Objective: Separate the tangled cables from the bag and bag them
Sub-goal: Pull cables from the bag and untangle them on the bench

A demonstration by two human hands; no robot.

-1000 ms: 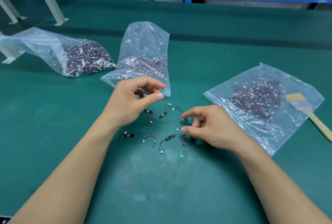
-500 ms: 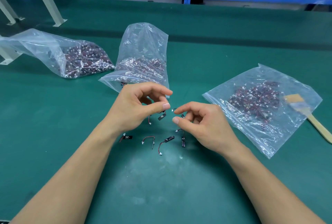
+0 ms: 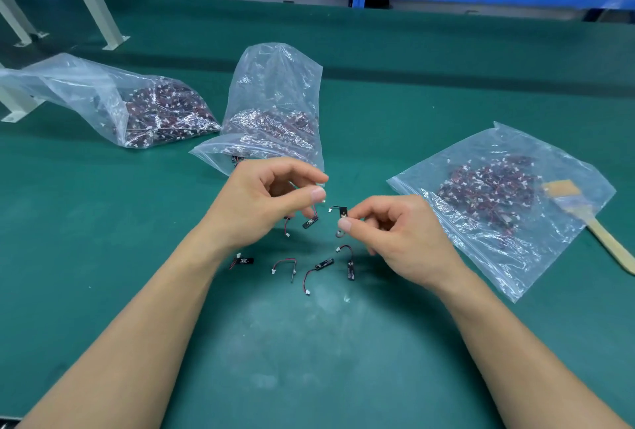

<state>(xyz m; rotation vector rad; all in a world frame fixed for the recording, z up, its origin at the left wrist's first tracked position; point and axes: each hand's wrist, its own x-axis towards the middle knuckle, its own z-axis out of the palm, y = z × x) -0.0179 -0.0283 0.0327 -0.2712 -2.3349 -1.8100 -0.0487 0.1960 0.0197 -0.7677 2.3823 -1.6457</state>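
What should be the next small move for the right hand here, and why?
Probably lower the cable that the right hand pinches and lay it beside the loose cables on the green mat. It appears to be lifted alone, with its white plug free, so it looks already separated. Whether the left hand holds anything cannot be told.

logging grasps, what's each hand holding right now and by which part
Right hand pinches a small cable by its black module end, white connector free. Left hand is curled in a pinch; whether it holds anything cannot be told.
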